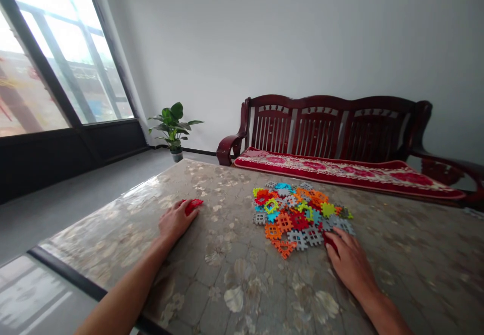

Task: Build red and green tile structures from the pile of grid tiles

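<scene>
A pile of flat plastic interlocking tiles (298,212) in orange, red, grey, green and blue lies on the floral-patterned table (234,274). My left hand (176,220) rests on the table left of the pile, fingers curled on a red tile (193,204). At the pile's near right edge, my right hand (350,260) lies palm down, its fingers closed over another red tile (329,240) that is mostly hidden beneath them.
A dark red wooden bench (340,128) with a red patterned cushion (340,171) stands behind the table against a white wall. A potted green plant (174,128) sits on the floor by a large window (53,62) at left.
</scene>
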`<state>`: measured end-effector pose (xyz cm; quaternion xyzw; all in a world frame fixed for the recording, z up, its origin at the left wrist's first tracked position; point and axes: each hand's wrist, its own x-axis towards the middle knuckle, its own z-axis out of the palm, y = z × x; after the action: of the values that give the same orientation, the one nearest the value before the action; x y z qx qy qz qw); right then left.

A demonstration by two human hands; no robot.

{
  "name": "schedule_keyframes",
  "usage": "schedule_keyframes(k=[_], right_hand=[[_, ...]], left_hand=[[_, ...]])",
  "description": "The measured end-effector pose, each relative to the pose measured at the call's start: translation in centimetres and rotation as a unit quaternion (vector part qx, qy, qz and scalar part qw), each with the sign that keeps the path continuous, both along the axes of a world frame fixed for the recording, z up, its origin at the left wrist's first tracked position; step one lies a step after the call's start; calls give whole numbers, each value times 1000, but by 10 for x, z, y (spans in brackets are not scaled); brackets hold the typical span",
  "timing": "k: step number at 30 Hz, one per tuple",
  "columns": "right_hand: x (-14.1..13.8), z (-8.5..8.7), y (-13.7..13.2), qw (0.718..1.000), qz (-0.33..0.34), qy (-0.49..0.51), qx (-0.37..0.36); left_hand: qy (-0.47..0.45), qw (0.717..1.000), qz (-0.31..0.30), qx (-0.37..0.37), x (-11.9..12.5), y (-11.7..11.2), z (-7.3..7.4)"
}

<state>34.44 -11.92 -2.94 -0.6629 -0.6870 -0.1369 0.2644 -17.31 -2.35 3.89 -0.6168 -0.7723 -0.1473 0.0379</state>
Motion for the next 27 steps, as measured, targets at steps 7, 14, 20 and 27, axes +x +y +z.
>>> schedule_keyframes(k=[7, 14, 20, 27], right_hand=[[12, 17, 15, 999, -41, 17, -23], [80, 25, 55, 974, -215, -3, -74], [89, 10, 59, 974, -209, -29, -87], [83, 19, 56, 976, -199, -20, -84]], left_hand=[[8, 990, -137, 15, 106, 21, -5], [32, 981, -189, 20, 158, 25, -4], [4, 981, -192, -5, 158, 46, 3], [-68, 987, -144, 12, 148, 69, 14]])
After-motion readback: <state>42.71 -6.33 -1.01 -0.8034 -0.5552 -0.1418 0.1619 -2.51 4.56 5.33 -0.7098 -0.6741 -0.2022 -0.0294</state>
